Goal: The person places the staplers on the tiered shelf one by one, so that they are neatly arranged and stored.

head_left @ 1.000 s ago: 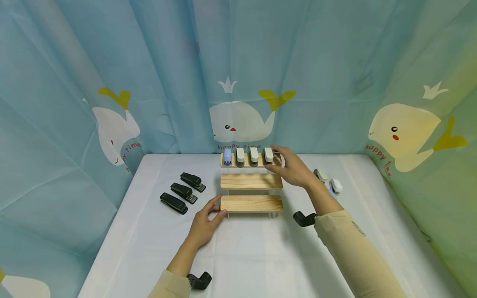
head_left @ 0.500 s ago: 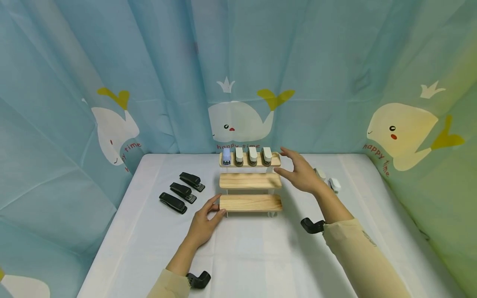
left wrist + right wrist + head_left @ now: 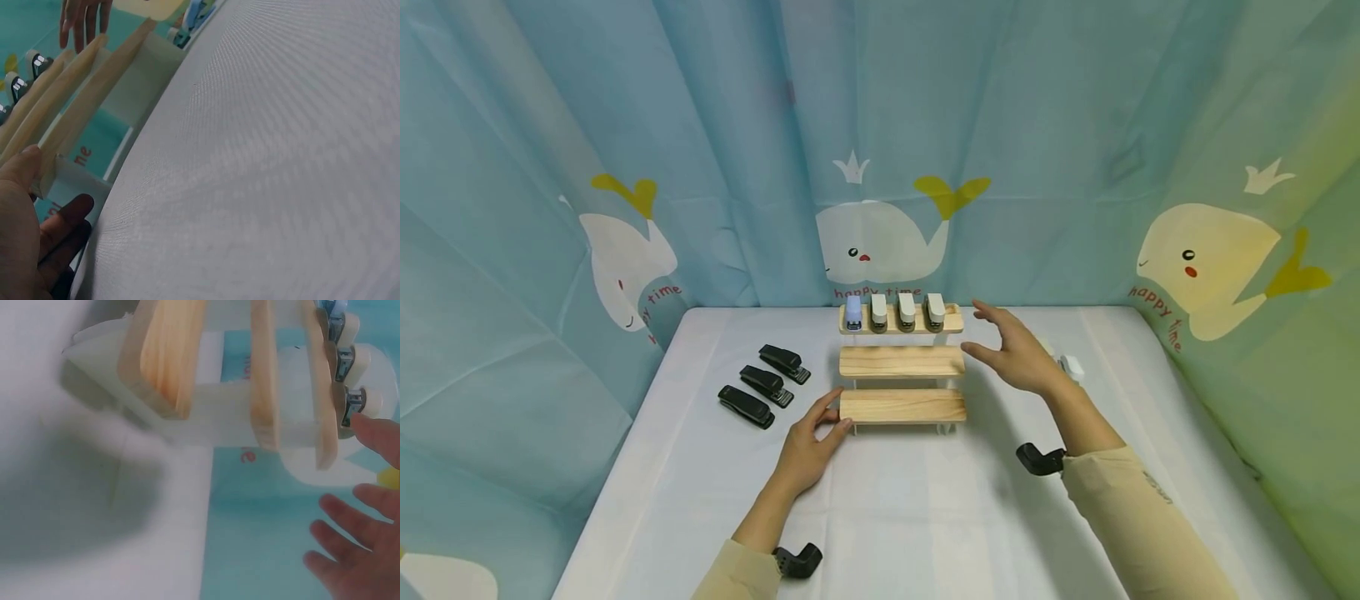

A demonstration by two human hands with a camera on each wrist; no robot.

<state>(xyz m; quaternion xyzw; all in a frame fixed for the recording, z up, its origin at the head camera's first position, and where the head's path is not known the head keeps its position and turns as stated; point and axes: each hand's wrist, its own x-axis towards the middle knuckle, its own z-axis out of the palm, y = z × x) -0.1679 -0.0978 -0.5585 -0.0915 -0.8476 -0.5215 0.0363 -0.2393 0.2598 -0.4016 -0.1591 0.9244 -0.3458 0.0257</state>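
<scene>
A three-tier wooden display shelf point(image 3: 902, 406) stands mid-table on clear supports. Its top tier carries a row of small staplers: a blue stapler point(image 3: 853, 312) at the left, then white staplers point(image 3: 906, 310). My left hand point(image 3: 807, 450) holds the left end of the lowest tier, thumb at the front corner and fingers behind. In the left wrist view, the fingers point(image 3: 62, 225) reach beside the translucent support. My right hand point(image 3: 1024, 357), fingers spread, hovers just right of the upper tiers. In the right wrist view the thumb overlaps the rightmost white stapler point(image 3: 373, 402).
Several black staplers point(image 3: 766, 385) lie slanted on the table, left of the shelf. Behind my right forearm a white stapler point(image 3: 1071, 367) lies partly hidden. A blue whale-print curtain point(image 3: 737, 167) hangs at the table's back edge.
My right hand has let go of the rightmost white stapler on the top tier and drawn away to the right. The left hand has stayed at the shelf's end.
</scene>
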